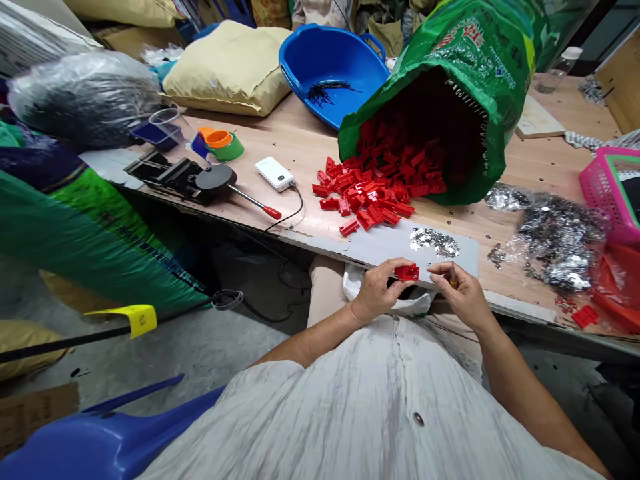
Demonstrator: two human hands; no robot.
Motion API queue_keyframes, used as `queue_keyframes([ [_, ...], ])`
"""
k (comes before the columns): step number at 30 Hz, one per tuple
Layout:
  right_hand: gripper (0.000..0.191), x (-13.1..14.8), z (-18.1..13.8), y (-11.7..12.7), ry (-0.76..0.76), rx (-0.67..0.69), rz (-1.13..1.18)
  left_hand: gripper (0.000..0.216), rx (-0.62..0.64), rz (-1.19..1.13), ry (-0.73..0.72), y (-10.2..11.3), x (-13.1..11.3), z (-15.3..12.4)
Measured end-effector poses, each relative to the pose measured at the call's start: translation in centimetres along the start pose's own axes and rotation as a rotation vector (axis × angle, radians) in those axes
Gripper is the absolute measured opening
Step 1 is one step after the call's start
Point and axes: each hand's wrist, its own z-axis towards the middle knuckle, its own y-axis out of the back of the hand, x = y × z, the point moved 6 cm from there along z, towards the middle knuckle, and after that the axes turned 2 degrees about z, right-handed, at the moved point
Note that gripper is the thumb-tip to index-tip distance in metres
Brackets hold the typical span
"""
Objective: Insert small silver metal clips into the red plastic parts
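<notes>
At the table's front edge my left hand (377,291) pinches a small red plastic housing (407,272) between thumb and fingers. Just to its right, my right hand (464,297) is closed, holding a thin pen-like tool with a yellowish part (453,277) among its fingers. The right thumb and forefinger meet close to the housing, around a tiny light piece too small to name. Flat shiny metal pieces (435,243) lie on a grey board (467,250) just beyond my hands. A heap of similar red housings (367,200) spills out of a green sack (493,73).
A black hand press (200,180) with a red-tipped lever and a white power bank (275,173) lie to the left. Behind are a blue basin (320,60) and a tan sack (227,67). Bagged metal pieces (560,233) and a pink basket (607,193) stand right.
</notes>
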Motion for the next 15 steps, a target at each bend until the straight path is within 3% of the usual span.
queue_keyframes([
  [7,0.023,-0.3,0.8,-1.5,-0.017,0.047,0.108,0.026,0.031,0.015,-0.019,-0.2,-0.5,-0.1],
  [12,0.034,-1.0,1.0,-2.8,-0.227,0.172,0.475,0.028,-0.015,-0.033,-0.081,-0.3,-0.4,-0.5],
  [15,0.040,-1.1,0.8,-3.3,-0.344,0.282,0.653,0.028,-0.053,-0.091,-0.196,-0.4,-0.7,-0.6],
])
